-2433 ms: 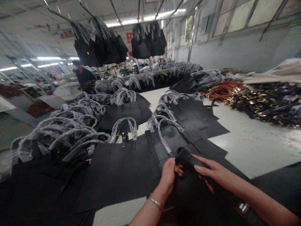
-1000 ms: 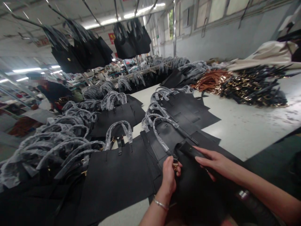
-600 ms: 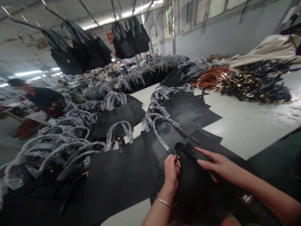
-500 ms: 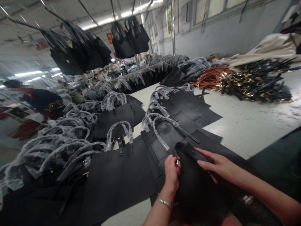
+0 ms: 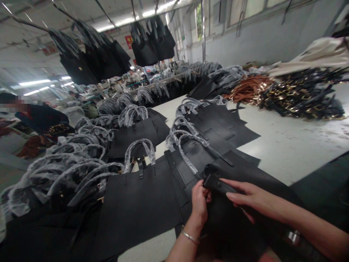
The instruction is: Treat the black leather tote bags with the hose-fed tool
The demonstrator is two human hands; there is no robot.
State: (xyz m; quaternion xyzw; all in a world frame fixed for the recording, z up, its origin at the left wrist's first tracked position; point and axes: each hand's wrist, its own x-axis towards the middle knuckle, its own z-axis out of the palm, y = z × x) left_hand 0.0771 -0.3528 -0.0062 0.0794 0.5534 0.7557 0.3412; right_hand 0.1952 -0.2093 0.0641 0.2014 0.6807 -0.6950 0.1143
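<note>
A black leather bag panel (image 5: 231, 218) lies right in front of me on the white table (image 5: 286, 145). My left hand (image 5: 200, 202) is closed in a pinch at the base of its wrapped handle (image 5: 188, 154), where a small fitting sat; the fitting is hidden by my fingers now. My right hand (image 5: 245, 198) lies over a black strap (image 5: 218, 183) of the same panel, fingers stretched along it and pressing it down.
Rows of flat black bag panels (image 5: 136, 203) with plastic-wrapped handles (image 5: 71, 160) cover the left and middle of the table. Piles of brown straps (image 5: 247, 87) and black straps with gold buckles (image 5: 302, 96) lie at the far right. Finished bags (image 5: 152, 45) hang overhead. A person (image 5: 38, 118) stands at left.
My left hand has closed over the gold fitting, which no longer shows. The strap end under my right hand has risen slightly. The person at left has drifted further left in view.
</note>
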